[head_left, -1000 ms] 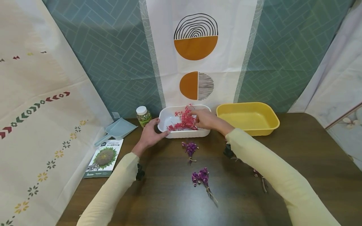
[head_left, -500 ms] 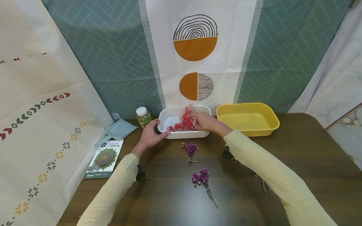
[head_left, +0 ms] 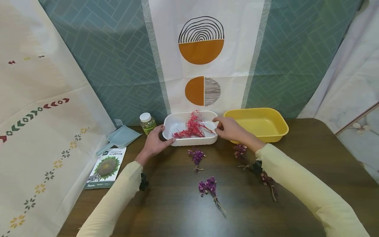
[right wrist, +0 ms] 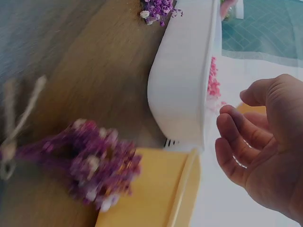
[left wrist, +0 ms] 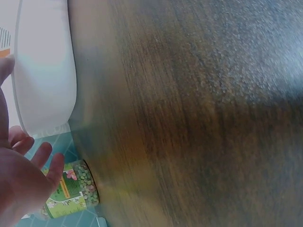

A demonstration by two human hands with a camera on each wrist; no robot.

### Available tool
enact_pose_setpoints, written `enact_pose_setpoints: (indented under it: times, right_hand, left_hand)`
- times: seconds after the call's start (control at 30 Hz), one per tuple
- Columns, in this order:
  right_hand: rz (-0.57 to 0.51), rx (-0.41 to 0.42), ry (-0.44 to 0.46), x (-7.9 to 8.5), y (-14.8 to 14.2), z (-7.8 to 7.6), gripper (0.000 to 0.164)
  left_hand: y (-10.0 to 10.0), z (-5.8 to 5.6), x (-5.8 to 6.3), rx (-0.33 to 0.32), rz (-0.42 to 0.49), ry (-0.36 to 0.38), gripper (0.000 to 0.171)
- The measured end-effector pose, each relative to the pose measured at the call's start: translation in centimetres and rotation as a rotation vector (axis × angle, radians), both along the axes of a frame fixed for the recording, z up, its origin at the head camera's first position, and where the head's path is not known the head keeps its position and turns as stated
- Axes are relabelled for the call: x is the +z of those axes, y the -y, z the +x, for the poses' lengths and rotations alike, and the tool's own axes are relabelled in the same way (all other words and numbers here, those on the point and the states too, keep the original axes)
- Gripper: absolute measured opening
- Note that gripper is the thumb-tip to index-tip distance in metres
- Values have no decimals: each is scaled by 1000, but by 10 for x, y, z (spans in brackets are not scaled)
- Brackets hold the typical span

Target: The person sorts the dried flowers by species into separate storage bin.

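Note:
A white plastic basin (head_left: 189, 142) stands at the back of the table with sprigs of pink-red dried flowers (head_left: 193, 126) inside. My left hand (head_left: 155, 141) holds the basin's left end, thumb at the front rim and fingers round the corner. In the left wrist view its outer fingers spread close to a jar (left wrist: 71, 189) of small green and pink pieces. My right hand (head_left: 229, 128) is at the basin's right end, where thin flower stems point toward it. In the right wrist view its fingers bend loosely, thumb and forefinger apart, with nothing visible between them.
A yellow basin (head_left: 262, 135) stands right of the white one. Purple dried-flower bunches (head_left: 196, 156) lie in front, with more (head_left: 240, 150) beneath the right forearm. A light-blue dustpan (head_left: 122, 136) and a sunflower seed packet (head_left: 106, 168) lie at left.
My right hand has moved right, out of the pink-red flowers to the basin's right end, and some stems now show there. The left hand stays on the basin. The head view has shifted slightly.

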State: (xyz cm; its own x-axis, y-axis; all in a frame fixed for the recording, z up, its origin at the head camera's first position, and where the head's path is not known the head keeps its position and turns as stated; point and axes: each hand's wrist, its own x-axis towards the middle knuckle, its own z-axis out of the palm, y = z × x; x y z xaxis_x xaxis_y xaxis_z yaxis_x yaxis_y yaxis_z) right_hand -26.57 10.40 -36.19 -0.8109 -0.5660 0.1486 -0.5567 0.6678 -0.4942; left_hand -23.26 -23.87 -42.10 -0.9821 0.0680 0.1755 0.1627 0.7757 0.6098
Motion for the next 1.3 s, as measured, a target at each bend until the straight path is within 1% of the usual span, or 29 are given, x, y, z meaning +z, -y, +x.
enact_pose_setpoints:
  times: [0.13, 0.37, 0.63, 0.83, 1.03, 1.3]
  right_hand:
    - [-43, -17, -21, -2, -22, 8, 42]
    - [-103, -47, -11, -3, -61, 27, 41]
    - [-129, -90, -28, -11, -94, 46, 37]
    - [-150, -106, -46, -13, -111, 56, 34]
    - [-177, -144, -24, -15, -120, 62, 34]
    - [-178, -180, -3, -17, -129, 65, 35]
  left_hand:
    - [1, 0, -1, 3, -4, 3, 78]
    - [1, -1, -1, -3, -5, 0, 78]
    - [0, 2, 1, -13, -28, 12, 79]
    - [-1, 1, 3, -13, -48, 21, 81]
    - [-2, -1, 5, -17, -55, 30, 82]
    - [0, -1, 2, -18, -47, 20, 81]
